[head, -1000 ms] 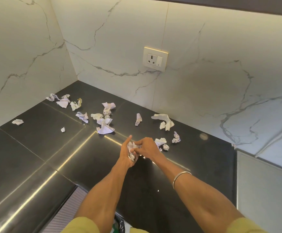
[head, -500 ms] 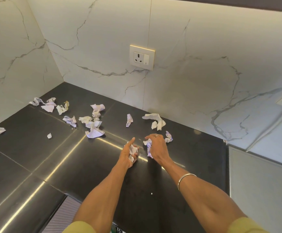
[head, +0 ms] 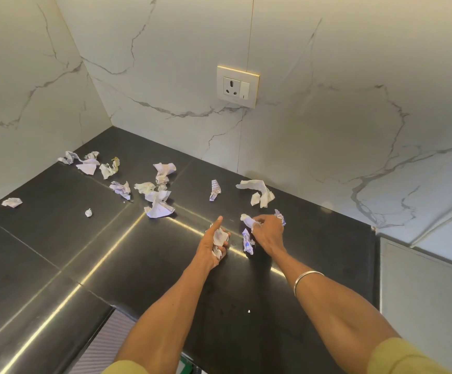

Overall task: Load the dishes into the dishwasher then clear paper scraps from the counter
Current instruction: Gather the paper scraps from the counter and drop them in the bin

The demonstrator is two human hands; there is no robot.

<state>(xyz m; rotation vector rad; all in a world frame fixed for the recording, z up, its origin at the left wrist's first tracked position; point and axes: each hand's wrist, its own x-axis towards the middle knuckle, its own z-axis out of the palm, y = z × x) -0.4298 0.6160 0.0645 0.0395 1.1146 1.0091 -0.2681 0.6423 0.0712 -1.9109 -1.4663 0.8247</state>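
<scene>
While left hand (head: 215,245) stays clamped on collected wad (head: 219,238), right hand (head: 266,230) pinches scrap (head: 247,220) mid-worktop (head: 57,238); transfer into wad, then sweep scattered paper scraps (head: 157,195) from back-left corner.

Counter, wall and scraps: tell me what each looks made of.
Counter: dark polished stone or similar slab, judging by its mirror-like light streaks and seams. Wall: white marble-look panels with grey veins, glossy; real stone or tile is unclear. Scraps: thin printed paper, crumpled with sharp creases.
</scene>
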